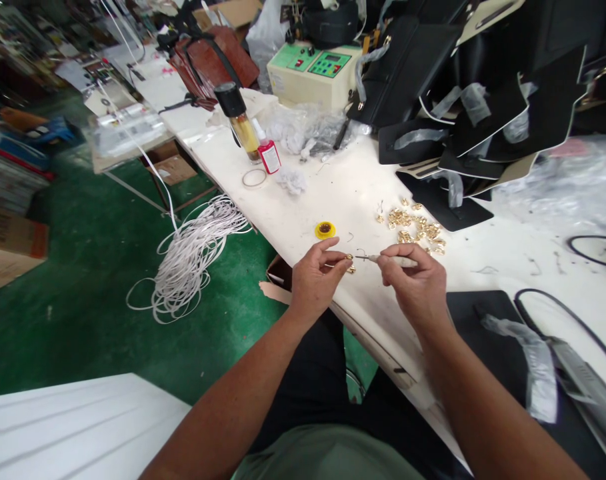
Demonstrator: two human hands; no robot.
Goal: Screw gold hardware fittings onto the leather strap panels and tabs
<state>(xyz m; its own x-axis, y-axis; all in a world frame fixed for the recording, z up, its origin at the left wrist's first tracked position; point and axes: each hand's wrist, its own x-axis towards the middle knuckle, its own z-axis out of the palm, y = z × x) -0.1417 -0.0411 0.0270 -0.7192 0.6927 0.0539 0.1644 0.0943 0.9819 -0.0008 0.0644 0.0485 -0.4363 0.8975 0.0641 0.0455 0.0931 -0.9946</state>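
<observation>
Over the front edge of the white table (307,200), my left hand (317,275) pinches a small gold metal fitting (349,257) between thumb and finger. My right hand (417,279) is closed around the pale handle of a thin screwdriver-like tool (405,261). Its dark tip points left at the fitting; I cannot tell whether they touch. Just beyond my left hand sits a small round yellow container (325,230) with dark contents. A loose pile of gold fittings (423,230) lies beyond my right hand.
A red-labelled bottle (269,157) and a black-capped jar (243,130) stand farther back, before a green-panelled machine (315,73). Black leather pieces (493,120) are stacked at the right. A grey handheld device (583,380) with a cable lies near my right arm. Coiled white cord (193,253) covers some floor.
</observation>
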